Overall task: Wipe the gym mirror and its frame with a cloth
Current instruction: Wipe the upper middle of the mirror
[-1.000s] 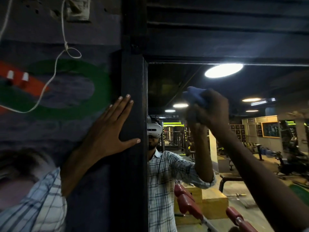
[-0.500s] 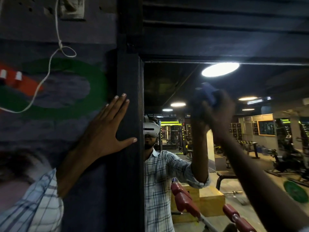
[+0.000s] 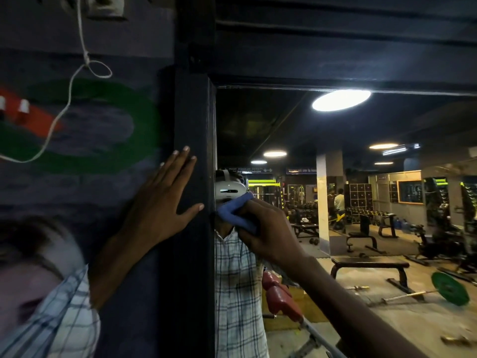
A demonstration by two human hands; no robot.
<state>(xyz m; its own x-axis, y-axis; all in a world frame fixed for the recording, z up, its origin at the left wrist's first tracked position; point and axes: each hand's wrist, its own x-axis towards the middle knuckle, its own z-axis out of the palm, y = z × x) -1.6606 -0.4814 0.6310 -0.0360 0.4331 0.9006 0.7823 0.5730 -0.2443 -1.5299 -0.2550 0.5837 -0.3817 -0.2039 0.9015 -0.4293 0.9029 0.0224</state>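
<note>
Mirror, one; one cloth in right hand; left hand on one frame.

Pale checked shirt sleeve — thin blue and grey lines

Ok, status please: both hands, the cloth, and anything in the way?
Left hand open, flat against the frame. Right hand grips the blue cloth at the left edge of the mirror. Nothing in the cloth's way.
</note>
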